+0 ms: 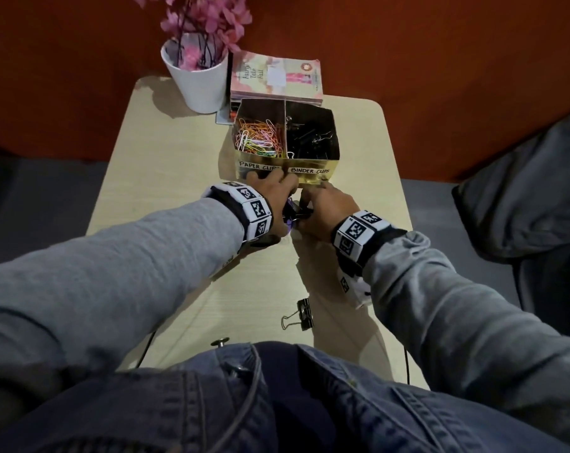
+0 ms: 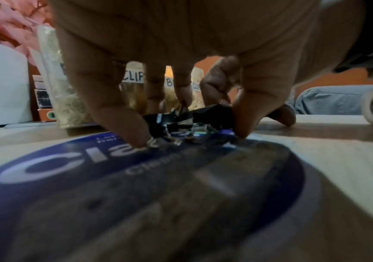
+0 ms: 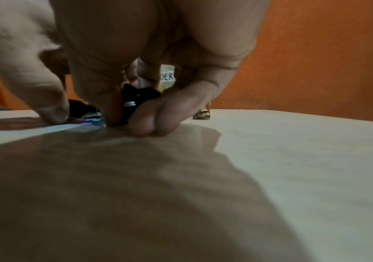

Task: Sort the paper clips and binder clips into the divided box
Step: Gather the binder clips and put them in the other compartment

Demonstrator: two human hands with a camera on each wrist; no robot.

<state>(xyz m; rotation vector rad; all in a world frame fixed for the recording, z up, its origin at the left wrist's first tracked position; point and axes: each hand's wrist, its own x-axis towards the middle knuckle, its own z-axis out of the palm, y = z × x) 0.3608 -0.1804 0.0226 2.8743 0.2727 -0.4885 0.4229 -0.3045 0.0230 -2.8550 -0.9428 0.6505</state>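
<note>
1. Both hands work close together just in front of the divided box (image 1: 319, 178). The left hand (image 1: 270, 204) has its fingertips (image 2: 136, 136) pressed down at the edge of a small heap of clips (image 2: 181, 124), fingers bent over it; I cannot tell whether it has actually caught one.
2. The right hand (image 1: 326, 207) pinches a black binder clip (image 3: 140, 95) between thumb and fingers, low against the counter (image 1: 179, 158).
3. That heap sits on a blue printed sheet (image 2: 68, 168) on the counter, between the two hands. It looks small: a few black binder clips and some wire pieces, too blurred to count.
4. Much of the sorting looks done. The compartment labelled for paper clips, on the left of the box, holds a thick tangle of coloured paper clips (image 1: 260, 135); the one labelled for binder clips, on the right, holds dark binder clips (image 1: 313, 138).
5. Left to do, as I judge it: the remnant under the hands, plus one stray binder clip (image 1: 301, 313) lying well apart, near the person's body at the near edge of the counter.
6. A white flower pot (image 1: 198, 76) and a book (image 1: 277, 76) stand behind the box, out of the way.
</note>
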